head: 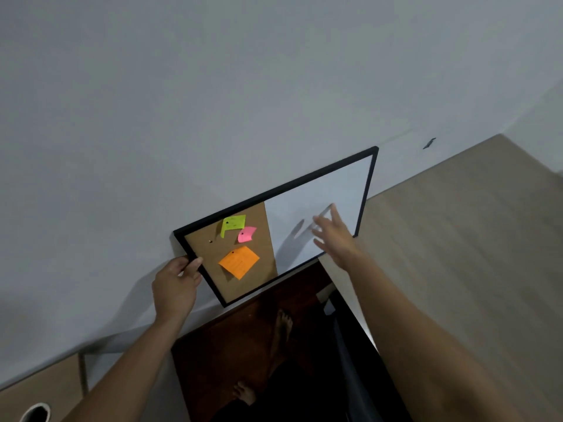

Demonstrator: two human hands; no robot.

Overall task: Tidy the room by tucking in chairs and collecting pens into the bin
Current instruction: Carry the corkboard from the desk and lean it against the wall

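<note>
Black-framed cork-whiteboard (316, 202): left hand (176, 287) grips edge; right hand (335, 236) open.

The board (274, 229) has a thin matt black frame, its left half rough brown cork and its right half a smooth, faintly glossy white panel. Pinned to the cork are three paper notes, a green one (233, 224), a pink one (246, 234) and an orange one (239, 261), all matt and slightly curled. The wall (213, 102) looks painted, matt and smooth; the bench (472, 239) shows a pale wood-grain finish, and the floor (243, 345) is dark reddish wood with a dull sheen.
</note>
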